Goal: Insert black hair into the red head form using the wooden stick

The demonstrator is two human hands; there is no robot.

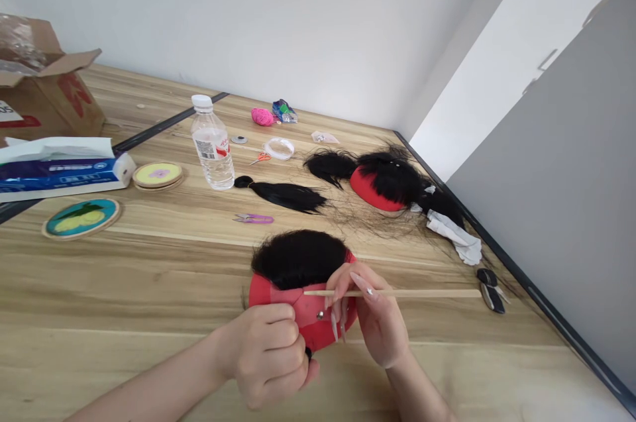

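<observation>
A red dome-shaped form (278, 295) partly covered with black hair (298, 256) lies on the wooden table (149, 289) in front of me. My left hand (271, 352) is closed in a fist at its near edge, pinching something small and dark that I cannot make out. My right hand (375, 316) rests on the form's right side, fingers pinching a long thin wooden stick (427, 292) that lies level across the form. A small metal pin head (320, 315) shows on the red surface.
A second red form with black hair (385, 180), a loose hair bundle (285, 195), purple snips (254, 218), a water bottle (212, 142), embroidery hoops (82, 217), a tissue pack (59, 169), a cardboard box (42, 84) and white cloth (454, 235) lie around. Wall at right.
</observation>
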